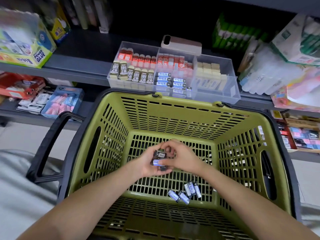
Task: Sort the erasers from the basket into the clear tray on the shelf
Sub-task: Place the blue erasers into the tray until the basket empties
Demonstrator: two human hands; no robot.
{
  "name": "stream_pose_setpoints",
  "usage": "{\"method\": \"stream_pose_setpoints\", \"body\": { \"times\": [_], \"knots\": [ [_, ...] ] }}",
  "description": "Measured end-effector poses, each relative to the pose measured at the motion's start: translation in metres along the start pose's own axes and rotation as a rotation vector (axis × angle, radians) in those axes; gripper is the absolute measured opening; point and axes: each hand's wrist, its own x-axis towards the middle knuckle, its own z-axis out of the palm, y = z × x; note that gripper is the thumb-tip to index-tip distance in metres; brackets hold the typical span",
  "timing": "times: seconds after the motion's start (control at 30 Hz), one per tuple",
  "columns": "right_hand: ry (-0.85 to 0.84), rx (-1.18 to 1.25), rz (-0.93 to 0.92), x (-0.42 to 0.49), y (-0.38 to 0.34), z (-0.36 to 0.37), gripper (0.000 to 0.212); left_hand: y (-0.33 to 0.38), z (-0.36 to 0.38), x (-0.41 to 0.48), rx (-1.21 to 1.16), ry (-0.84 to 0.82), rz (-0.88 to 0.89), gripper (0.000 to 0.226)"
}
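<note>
Head view: the grey shelf (78,66) runs across the top, its front edge just behind the far rim of the green basket (173,115), whose high slotted walls box in both forearms. At that edge sits the open-topped clear tray (216,95), with blue-labelled erasers in its middle front section. The left hand (149,166) lies palm up, fingers curled round a small stack of erasers (159,155); the right hand (183,158) pinches the same stack. A few loose erasers (185,193) lie on the basket floor, nearer the body.

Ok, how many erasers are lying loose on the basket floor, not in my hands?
5, in the basket toward its near right: two erasers lying side by side, three more bunched right of them. Others may hide under the hands.
</note>
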Motion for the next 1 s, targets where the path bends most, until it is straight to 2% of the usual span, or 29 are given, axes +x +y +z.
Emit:
{"method": "stream_pose_setpoints", "body": {
  "times": [0.1,0.13,0.2,0.33,0.43,0.5,0.6,0.67,0.77,0.87,1.0],
  "knots": [
    [0.184,0.289,0.097,0.003,0.01,-0.003,0.019,0.016,-0.004,-0.009,-0.011,-0.002,0.069,0.034],
    [0.227,0.25,0.124,0.002,0.015,0.0,0.014,0.022,-0.005,-0.012,-0.017,0.013,0.102,0.03],
    [0.173,0.061,0.149,-0.001,0.027,0.014,0.018,0.035,-0.007,-0.018,-0.043,0.042,0.169,0.021],
    [-0.038,-0.175,0.109,0.0,0.037,0.05,0.053,0.059,-0.008,-0.031,0.0,0.071,0.218,0.016],
    [0.003,-0.36,0.13,0.014,0.038,0.065,0.06,0.065,-0.005,-0.039,0.109,0.131,0.204,0.011],
    [0.05,-0.35,0.151,0.022,0.039,0.071,0.053,0.066,-0.001,-0.042,0.204,0.184,0.21,0.007],
    [0.039,-0.197,0.185,0.027,0.036,0.066,0.052,0.07,0.01,-0.054,0.397,0.192,0.226,0.006],
    [0.002,-0.106,0.201,0.028,0.027,0.047,0.055,0.074,0.022,-0.066,0.504,0.121,0.255,0.008],
    [0.033,0.07,0.171,0.023,0.007,0.001,0.033,0.082,0.046,-0.093,0.565,-0.057,0.365,0.015],
    [0.151,0.322,0.099,0.009,-0.026,-0.05,0.032,0.096,0.069,-0.124,0.521,-0.202,0.555,0.014],
    [0.394,0.56,-0.084,0.0,-0.065,-0.114,0.029,0.122,0.087,-0.154,0.364,-0.236,0.817,0.01]
  ]
}}
